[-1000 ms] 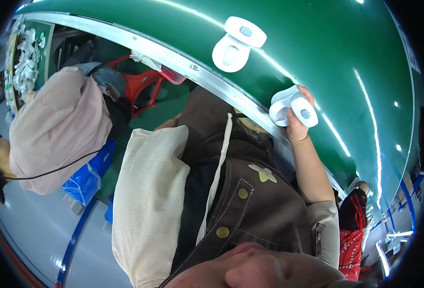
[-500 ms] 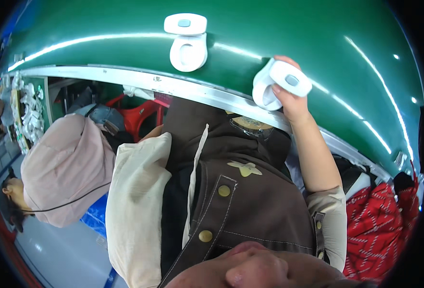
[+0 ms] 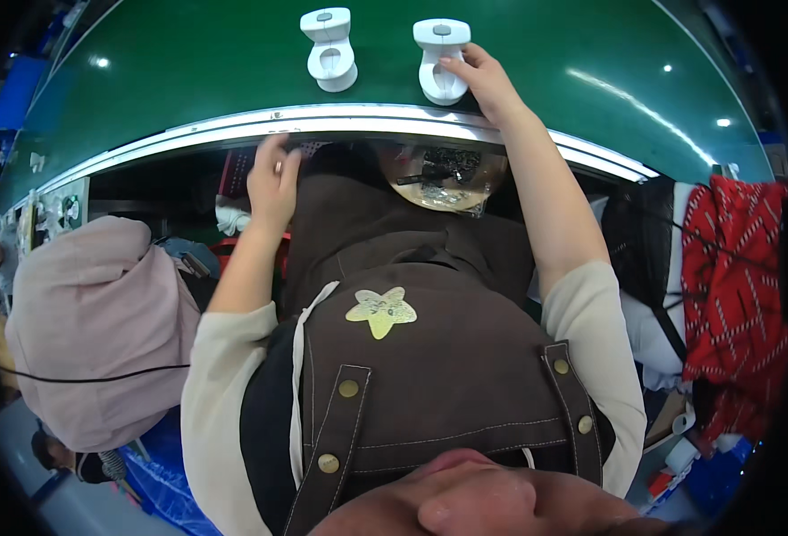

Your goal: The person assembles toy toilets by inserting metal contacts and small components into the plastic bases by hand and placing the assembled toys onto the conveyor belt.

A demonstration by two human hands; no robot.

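Two white toy toilets stand upright on the green worktop, each with a grey patch on its tank. The left toy toilet (image 3: pixel 335 62) has no hand on it. Around the right side of the other toy toilet (image 3: pixel 442 37) my right hand (image 3: pixel 486 79) is closed, thumb at the bowl opening and fingers behind. Below the worktop's front edge, my left hand (image 3: pixel 274 179) is raised with its fingers loosely bent and the thumb apart; I see nothing in it.
A pale metal strip (image 3: pixel 358 118) edges the green worktop (image 3: pixel 197 76). In front of my lap is a round tray (image 3: pixel 452 198) with dark bits and a clear bag. A person in pink (image 3: pixel 99 304) sits at left; red patterned cloth (image 3: pixel 735 277) is at right.
My right hand has moved left with its toy toilet, which now stands beside the other one. My left hand has come up from beside my lap toward the worktop edge. The view has shifted.
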